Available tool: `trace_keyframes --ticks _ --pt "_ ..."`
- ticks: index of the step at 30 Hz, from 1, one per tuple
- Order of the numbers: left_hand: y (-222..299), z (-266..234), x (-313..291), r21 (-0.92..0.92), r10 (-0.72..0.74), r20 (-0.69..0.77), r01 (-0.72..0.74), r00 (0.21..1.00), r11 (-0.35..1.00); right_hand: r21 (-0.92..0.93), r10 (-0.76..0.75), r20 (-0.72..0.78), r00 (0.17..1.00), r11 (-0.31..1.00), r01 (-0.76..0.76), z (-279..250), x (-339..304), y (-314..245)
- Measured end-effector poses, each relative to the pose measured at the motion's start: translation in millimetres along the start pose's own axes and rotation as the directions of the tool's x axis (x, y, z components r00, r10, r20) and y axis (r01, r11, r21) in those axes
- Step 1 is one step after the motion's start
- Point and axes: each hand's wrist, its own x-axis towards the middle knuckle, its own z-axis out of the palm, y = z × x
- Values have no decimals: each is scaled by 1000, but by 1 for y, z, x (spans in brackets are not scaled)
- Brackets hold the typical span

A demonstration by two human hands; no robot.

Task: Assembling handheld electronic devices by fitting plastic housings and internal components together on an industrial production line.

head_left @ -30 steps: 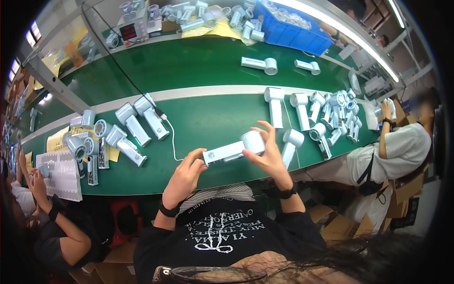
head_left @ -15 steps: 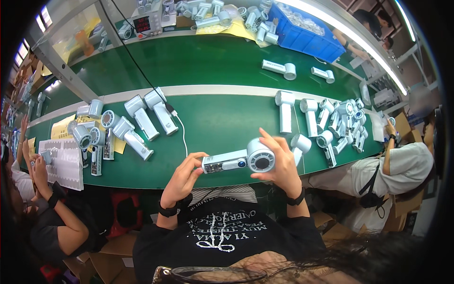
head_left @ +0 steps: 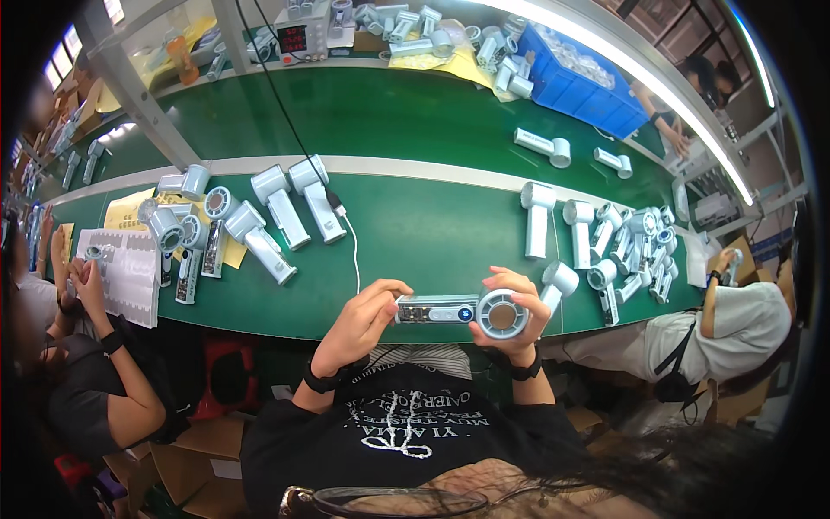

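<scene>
I hold a pale blue hand-held fan [head_left: 458, 311] sideways in front of my chest, its round head pointing right and its open face toward me. My left hand [head_left: 359, 324] pinches the handle end, where a strip of exposed electronics shows. My right hand [head_left: 519, 316] cups the round head from behind and below. Both hands hover just over the near edge of the green bench [head_left: 406, 233].
Several more fans lie on the bench left [head_left: 259, 212] and right [head_left: 605, 251]. A white cable [head_left: 353, 251] runs down the middle. A person at the left [head_left: 95, 285] handles a white tray; another sits at the right [head_left: 735, 320]. A blue bin [head_left: 579, 86] stands at the back.
I have drawn the fan from over the bench toward my body and turned it so that its round face looks up at me. Both hands stayed on it.
</scene>
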Motion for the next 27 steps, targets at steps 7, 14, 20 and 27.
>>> trace_keyframes --ticks 7,14,20,27 --pt "-13 15 -2 215 335 -310 -278 890 936 -56 1 -47 999 998 -4 -3 -8 -5" --pt "-8 -8 -17 345 315 -414 -172 854 923 994 758 -85 647 16 112 -60 -14 17" --pt "-4 0 -11 102 84 -443 -43 893 994 991 849 113 517 -134 3 -30 -19 21" --pt "-17 -3 -12 409 288 -434 -99 854 907 581 626 -264 734 710 -396 -43 10 -16"
